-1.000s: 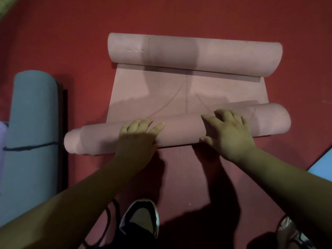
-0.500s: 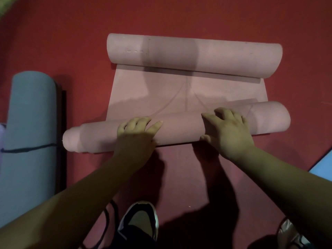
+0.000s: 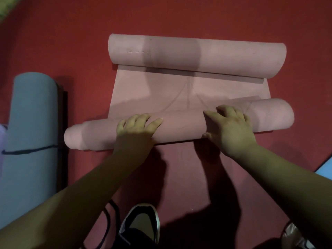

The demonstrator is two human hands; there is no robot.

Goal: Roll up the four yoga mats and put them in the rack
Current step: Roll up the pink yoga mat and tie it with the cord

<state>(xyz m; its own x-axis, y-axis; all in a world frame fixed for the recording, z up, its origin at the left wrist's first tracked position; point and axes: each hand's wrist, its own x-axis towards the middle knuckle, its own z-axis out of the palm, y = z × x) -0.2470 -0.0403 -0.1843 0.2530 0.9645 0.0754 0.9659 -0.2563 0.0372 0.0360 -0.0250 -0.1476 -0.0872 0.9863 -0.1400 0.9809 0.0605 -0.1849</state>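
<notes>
Pink mat (image 3: 190, 94): rolled at both ends (flat in the middle).
Left hand (image 3: 136, 130): fingers flat on the near roll.
Right hand (image 3: 230, 128): flat on it too.

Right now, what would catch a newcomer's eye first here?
A pink yoga mat lies mid-frame on the red floor, curled into rolls at both ends. The left hand and right hand press on the nearer roll. A grey-blue rolled mat lies at the left edge.

Red floor (image 3: 179, 15) fills view. Dim light, hard shadows at bottom. Light-blue patch (image 3: 325, 170) right edge, greenish corner (image 3: 4, 8) top-left.
</notes>
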